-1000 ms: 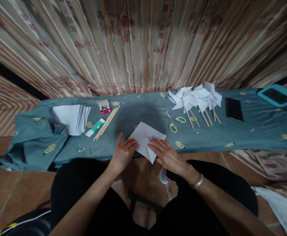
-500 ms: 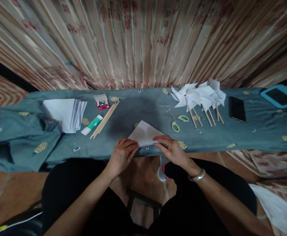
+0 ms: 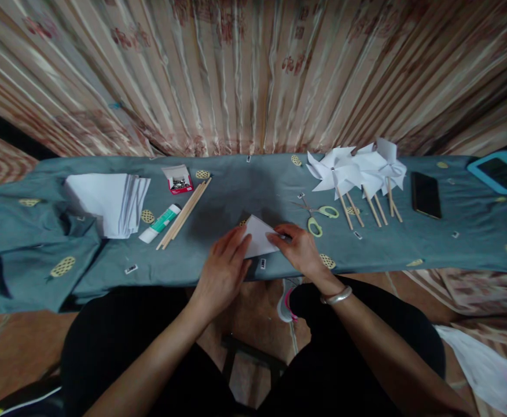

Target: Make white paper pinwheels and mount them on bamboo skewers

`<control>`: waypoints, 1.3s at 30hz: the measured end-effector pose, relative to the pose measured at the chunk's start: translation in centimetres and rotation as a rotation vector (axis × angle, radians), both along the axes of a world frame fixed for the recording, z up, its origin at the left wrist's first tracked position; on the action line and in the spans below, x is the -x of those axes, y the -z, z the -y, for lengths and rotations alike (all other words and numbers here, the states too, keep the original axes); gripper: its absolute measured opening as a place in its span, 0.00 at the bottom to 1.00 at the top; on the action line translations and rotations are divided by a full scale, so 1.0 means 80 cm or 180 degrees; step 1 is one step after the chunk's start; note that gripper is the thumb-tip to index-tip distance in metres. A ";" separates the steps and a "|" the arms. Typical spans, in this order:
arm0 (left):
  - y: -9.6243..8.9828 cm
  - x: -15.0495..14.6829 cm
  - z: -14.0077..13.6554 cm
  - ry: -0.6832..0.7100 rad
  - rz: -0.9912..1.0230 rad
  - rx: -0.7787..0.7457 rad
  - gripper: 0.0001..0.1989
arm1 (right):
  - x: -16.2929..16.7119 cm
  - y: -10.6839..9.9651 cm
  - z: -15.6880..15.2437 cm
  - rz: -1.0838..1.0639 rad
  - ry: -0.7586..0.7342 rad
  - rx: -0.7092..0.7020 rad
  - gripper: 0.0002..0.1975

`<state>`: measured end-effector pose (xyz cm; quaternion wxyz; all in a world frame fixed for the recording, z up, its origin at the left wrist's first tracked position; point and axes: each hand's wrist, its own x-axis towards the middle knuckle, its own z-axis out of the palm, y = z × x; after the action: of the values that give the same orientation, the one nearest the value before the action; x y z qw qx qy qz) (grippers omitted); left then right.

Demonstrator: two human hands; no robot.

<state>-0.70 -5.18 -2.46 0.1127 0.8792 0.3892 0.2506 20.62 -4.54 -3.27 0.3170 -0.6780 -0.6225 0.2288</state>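
A folded sheet of white paper [image 3: 260, 237] lies near the front edge of the cloth-covered table, its pointed corner turned away from me. My left hand [image 3: 225, 263] covers the paper's left side, fingers pressed together on it. At the right side, the thumb and fingers of my right hand [image 3: 296, 246] pinch the paper's edge. Part of the sheet is hidden under both hands. Just right of my right hand lie scissors with light green handles [image 3: 316, 215], their blades slightly apart.
On the left are a stack of white paper [image 3: 101, 200], a glue stick [image 3: 161, 223], wooden sticks [image 3: 186, 213] and a red box of small metal pins [image 3: 179, 180]. Rightward lie several paper pinwheels [image 3: 338, 168], a black phone [image 3: 426, 195] and a blue-framed tablet [image 3: 503, 172]. A curtain [image 3: 245, 75] hangs behind.
Both hands have moved onto the paper's sides, my left hand further over it and my right hand slightly up and inward. Less of the paper shows. The view has shifted a little.
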 end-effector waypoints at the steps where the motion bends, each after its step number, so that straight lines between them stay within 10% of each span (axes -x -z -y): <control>1: 0.002 -0.006 0.005 0.0207 -0.0160 -0.0121 0.21 | 0.001 0.001 -0.001 0.0088 -0.0029 -0.0105 0.06; 39: 0.035 -0.024 0.007 0.0434 -0.0972 -0.0086 0.33 | 0.007 0.011 -0.010 0.0601 0.0117 -0.0378 0.04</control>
<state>1.24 -5.75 -5.28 0.0572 0.9329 0.3379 0.1110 20.06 -3.73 -4.14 0.3008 -0.6879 -0.6494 0.1207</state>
